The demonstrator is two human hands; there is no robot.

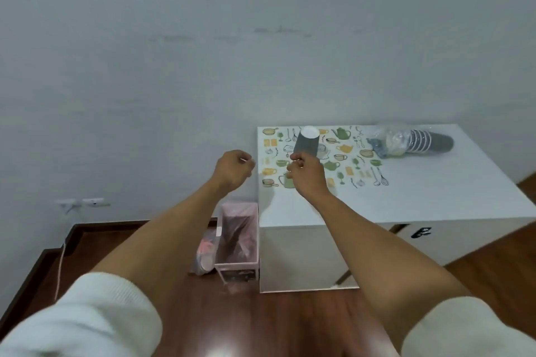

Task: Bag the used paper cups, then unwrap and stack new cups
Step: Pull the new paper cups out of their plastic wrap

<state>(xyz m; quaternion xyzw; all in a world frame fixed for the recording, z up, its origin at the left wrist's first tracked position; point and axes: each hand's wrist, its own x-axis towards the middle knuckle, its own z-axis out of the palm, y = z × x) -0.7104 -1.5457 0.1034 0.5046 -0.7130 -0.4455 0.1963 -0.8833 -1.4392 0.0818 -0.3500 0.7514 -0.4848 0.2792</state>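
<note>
While the right hand [306, 171] pinches a grey cup [307, 143] upside down at its rim over the table [406, 197], the left hand [233, 168] hangs curled beside it, holding nothing visible. Stacked cups [429, 140] in wrap [388, 139]: beyond right hand. Bin [237, 238]: below left hand.

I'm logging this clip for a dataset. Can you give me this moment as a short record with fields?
setting: white table by a wall, wood floor
mat: printed kitchenware mat on the table's left part
single cup: grey cup upside down on the mat, just beyond the right hand
right hand: curled; whether it touches the cup is unclear
left hand: curled, pinching something small and pale
cup stack: lying on its side at the table's back, partly in plastic wrap
bin: pink-lined, on the floor left of the table
</note>
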